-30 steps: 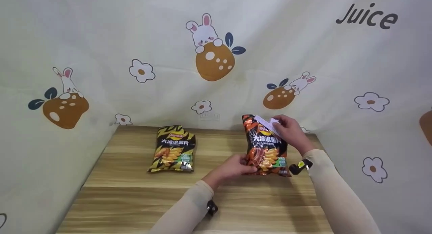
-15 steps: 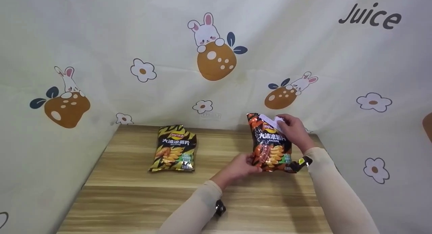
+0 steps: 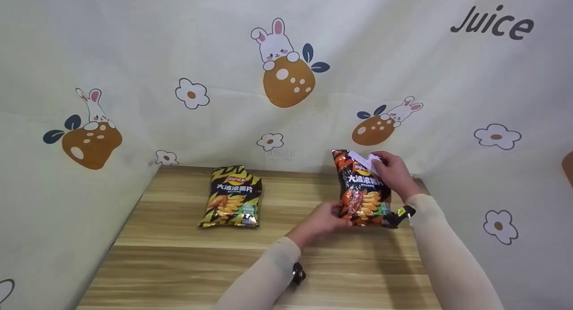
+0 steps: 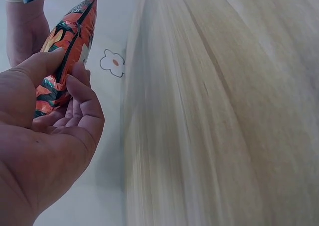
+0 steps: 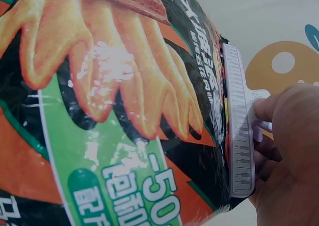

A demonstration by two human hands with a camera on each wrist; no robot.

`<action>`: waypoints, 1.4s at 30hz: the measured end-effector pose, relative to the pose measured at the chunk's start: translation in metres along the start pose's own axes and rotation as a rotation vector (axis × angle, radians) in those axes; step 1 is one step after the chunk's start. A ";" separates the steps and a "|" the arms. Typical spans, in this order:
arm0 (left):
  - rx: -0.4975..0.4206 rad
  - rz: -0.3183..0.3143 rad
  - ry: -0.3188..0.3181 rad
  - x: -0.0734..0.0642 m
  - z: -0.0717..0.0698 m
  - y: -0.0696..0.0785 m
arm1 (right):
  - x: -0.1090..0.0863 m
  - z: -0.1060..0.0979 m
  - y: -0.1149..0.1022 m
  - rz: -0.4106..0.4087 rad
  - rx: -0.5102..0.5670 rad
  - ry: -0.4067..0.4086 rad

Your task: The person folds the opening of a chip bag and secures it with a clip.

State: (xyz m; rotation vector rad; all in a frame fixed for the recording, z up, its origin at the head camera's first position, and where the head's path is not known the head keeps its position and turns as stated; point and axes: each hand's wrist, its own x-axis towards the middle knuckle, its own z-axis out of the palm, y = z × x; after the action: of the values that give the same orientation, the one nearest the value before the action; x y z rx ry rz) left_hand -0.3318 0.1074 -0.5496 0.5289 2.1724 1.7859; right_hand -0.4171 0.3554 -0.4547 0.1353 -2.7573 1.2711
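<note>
A black and orange bag of potato chips (image 3: pixel 365 198) is held upright over the right part of the table. My left hand (image 3: pixel 320 222) pinches its lower left edge between thumb and fingers, plain in the left wrist view on the orange bag side (image 4: pixel 82 37). Across the bag's top corner lies a pale bag clip (image 5: pixel 240 136) with a piano-key print, slanting in the head view. My right hand (image 3: pixel 393 172) pinches the clip's handle with thumb and fingers. Whether the clip's jaws are fully closed on the bag cannot be told.
Another chip bag (image 3: pixel 232 200), black and yellow, lies on the left half of the wooden table (image 3: pixel 179 265); one top corner looks cut away or folded. A printed cloth (image 3: pixel 215 41) with rabbits and flowers rises behind the table's back edge.
Both hands and the orange bag have moved a little to the right and slightly up. The clip stays at the bag's top corner in my right hand. The yellow bag stays put.
</note>
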 end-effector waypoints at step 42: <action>0.275 -0.060 0.037 0.000 0.009 -0.023 | 0.011 0.052 0.047 0.082 -0.164 -0.085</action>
State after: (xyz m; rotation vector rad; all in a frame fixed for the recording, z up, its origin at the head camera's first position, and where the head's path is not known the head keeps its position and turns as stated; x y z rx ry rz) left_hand -0.3303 0.1110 -0.5738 0.4874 2.4489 1.4855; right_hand -0.4370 0.3458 -0.5215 0.0647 -2.9537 1.0745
